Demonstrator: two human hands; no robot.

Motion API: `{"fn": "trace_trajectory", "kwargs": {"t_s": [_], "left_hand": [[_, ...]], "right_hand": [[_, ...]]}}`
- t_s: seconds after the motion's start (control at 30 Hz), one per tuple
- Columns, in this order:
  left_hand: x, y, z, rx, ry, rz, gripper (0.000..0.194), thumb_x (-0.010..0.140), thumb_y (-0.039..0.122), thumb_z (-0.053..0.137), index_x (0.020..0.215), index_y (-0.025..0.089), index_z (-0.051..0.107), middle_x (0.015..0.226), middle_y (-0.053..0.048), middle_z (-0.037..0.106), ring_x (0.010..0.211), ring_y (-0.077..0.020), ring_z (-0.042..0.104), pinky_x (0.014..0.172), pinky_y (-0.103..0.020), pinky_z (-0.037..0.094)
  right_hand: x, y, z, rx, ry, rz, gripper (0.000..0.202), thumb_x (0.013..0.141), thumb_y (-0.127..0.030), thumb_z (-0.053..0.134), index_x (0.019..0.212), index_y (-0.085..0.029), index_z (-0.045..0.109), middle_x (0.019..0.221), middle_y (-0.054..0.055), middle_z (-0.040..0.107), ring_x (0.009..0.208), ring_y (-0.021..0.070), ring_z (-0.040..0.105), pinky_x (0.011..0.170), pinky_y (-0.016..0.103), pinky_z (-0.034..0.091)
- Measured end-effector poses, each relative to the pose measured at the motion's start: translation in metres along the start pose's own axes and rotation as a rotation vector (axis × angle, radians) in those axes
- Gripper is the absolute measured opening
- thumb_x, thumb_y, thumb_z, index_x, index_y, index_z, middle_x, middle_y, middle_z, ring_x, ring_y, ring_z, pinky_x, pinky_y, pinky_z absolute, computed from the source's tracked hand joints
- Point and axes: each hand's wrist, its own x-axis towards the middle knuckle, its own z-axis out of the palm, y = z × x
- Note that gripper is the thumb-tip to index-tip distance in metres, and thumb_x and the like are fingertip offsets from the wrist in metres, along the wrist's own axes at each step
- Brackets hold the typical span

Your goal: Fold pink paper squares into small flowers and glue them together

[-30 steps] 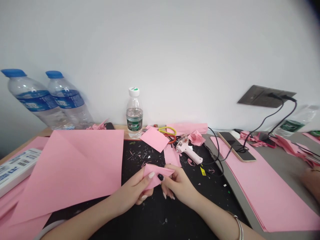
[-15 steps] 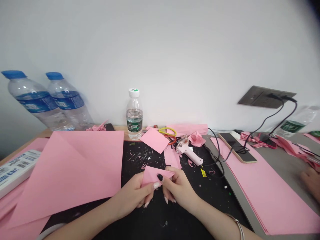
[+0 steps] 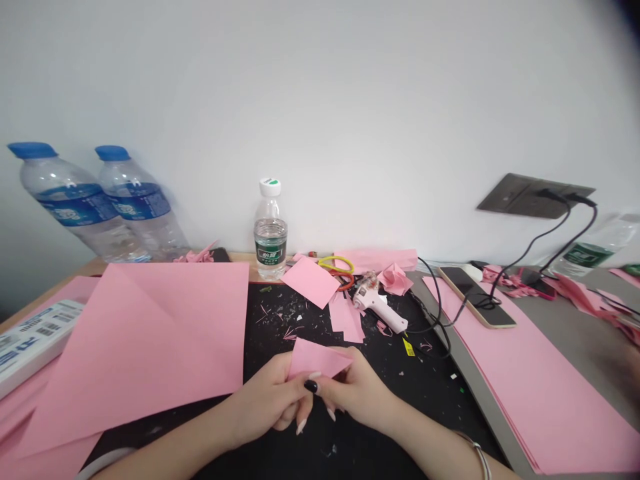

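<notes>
Paper (image 3: 319,360), pink and folded, showed below the frame's centre, and I saw each grip clamped on it: left hand (image 3: 274,397) at its left side, right hand (image 3: 363,390) at its right. Higher in the frame lay a glue gun (image 3: 384,311) on the black surface (image 3: 280,457).

Folded pink ppr (image 3: 319,359) part-hidden by hands (image 3: 273,397), white box (image 3: 37,341) cut off L edge, co-worker's hand (image 3: 626,363) blurred R

Thumb of right hand (image 3: 367,390) lower, 2 thumbs (image 3: 326,389) now together at near edge of pink paper (image 3: 319,359)
</notes>
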Motion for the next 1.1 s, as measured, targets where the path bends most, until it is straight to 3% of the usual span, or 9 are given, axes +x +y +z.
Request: {"fn": "trace_trajectory", "kwargs": {"t_s": [0.17, 0.33, 0.67, 0.77, 0.83, 0.87, 0.97, 1.0, 1.1], "left_hand": [[0.000, 0.002, 0.003, -0.064, -0.003, 0.010, 0.042, 0.081, 0.053, 0.052, 0.082, 0.012, 0.060, 0.044, 0.006, 0.049, 0.031, -0.0023, 0.023, 0.033, -0.017, 0.020], [0.000, 0.003, 0.003, -0.024, 0.047, -0.035, 0.044, 0.081, 0.054, 0.051, 0.060, 0.015, 0.051, 0.041, 0.005, 0.047, 0.031, -0.0025, 0.024, 0.034, -0.018, 0.019], [0.001, 0.003, -0.004, 0.057, 0.123, 0.005, 0.029, 0.085, 0.043, 0.049, 0.071, 0.017, 0.048, 0.043, 0.007, 0.051, 0.032, -0.0041, 0.027, 0.035, -0.018, 0.022], [0.000, 0.002, -0.008, 0.071, 0.176, 0.005, 0.030, 0.083, 0.044, 0.050, 0.068, 0.018, 0.046, 0.042, 0.007, 0.050, 0.032, -0.0042, 0.026, 0.035, -0.018, 0.020], [0.000, 0.001, -0.009, 0.068, 0.215, 0.004, 0.034, 0.083, 0.045, 0.050, 0.063, 0.018, 0.044, 0.042, 0.007, 0.048, 0.032, -0.0037, 0.025, 0.036, -0.018, 0.019], [0.000, 0.001, -0.008, 0.069, 0.218, 0.004, 0.036, 0.083, 0.045, 0.050, 0.061, 0.018, 0.044, 0.041, 0.007, 0.047, 0.032, -0.0036, 0.025, 0.036, -0.019, 0.019], [0.000, 0.000, -0.006, 0.061, 0.166, 0.001, 0.034, 0.084, 0.045, 0.049, 0.065, 0.017, 0.047, 0.042, 0.007, 0.047, 0.032, -0.0039, 0.027, 0.036, -0.018, 0.021], [0.000, 0.000, -0.005, 0.060, 0.146, 0.003, 0.032, 0.084, 0.044, 0.048, 0.069, 0.017, 0.048, 0.042, 0.007, 0.048, 0.032, -0.0042, 0.027, 0.036, -0.018, 0.022], [0.000, -0.001, -0.003, 0.083, 0.130, 0.024, 0.028, 0.086, 0.043, 0.048, 0.076, 0.016, 0.049, 0.044, 0.008, 0.048, 0.034, -0.0047, 0.029, 0.037, -0.018, 0.024]], "right_hand": [[0.000, 0.002, 0.000, 0.053, 0.033, -0.025, 0.043, 0.073, -0.055, 0.063, 0.063, -0.015, 0.051, 0.038, -0.009, 0.039, 0.030, 0.0039, 0.031, 0.031, 0.017, 0.026], [0.001, 0.004, -0.004, 0.009, 0.079, -0.003, 0.054, 0.077, -0.062, 0.052, 0.048, -0.017, 0.045, 0.034, -0.007, 0.039, 0.026, 0.0037, 0.030, 0.030, 0.018, 0.020], [0.003, 0.004, -0.015, -0.079, 0.249, -0.047, 0.055, 0.083, -0.057, 0.046, 0.043, -0.020, 0.039, 0.032, -0.006, 0.033, 0.026, 0.0059, 0.025, 0.031, 0.022, 0.013], [0.005, 0.004, -0.027, -0.019, 0.449, -0.130, 0.055, 0.086, -0.057, 0.042, 0.044, -0.021, 0.040, 0.031, -0.006, 0.030, 0.027, 0.0060, 0.022, 0.032, 0.023, 0.012], [0.007, 0.003, -0.033, 0.019, 0.572, -0.190, 0.052, 0.087, -0.057, 0.040, 0.050, -0.021, 0.040, 0.034, -0.007, 0.032, 0.029, 0.0066, 0.024, 0.034, 0.023, 0.017], [0.007, 0.002, -0.034, -0.012, 0.527, -0.196, 0.052, 0.087, -0.059, 0.039, 0.052, -0.021, 0.043, 0.035, -0.006, 0.035, 0.030, 0.0070, 0.026, 0.035, 0.023, 0.019], [0.005, 0.000, -0.028, -0.111, 0.187, -0.098, 0.046, 0.076, -0.062, 0.055, 0.060, -0.020, 0.045, 0.039, -0.006, 0.044, 0.031, 0.0068, 0.033, 0.035, 0.021, 0.021], [0.005, -0.001, -0.024, -0.123, 0.137, -0.077, 0.045, 0.077, -0.059, 0.056, 0.060, -0.020, 0.044, 0.039, -0.006, 0.045, 0.031, 0.0067, 0.034, 0.035, 0.020, 0.022], [0.003, 0.000, -0.016, -0.149, 0.143, -0.081, 0.049, 0.084, -0.057, 0.047, 0.054, -0.018, 0.046, 0.035, -0.006, 0.040, 0.029, 0.0058, 0.032, 0.036, 0.020, 0.023]]}}
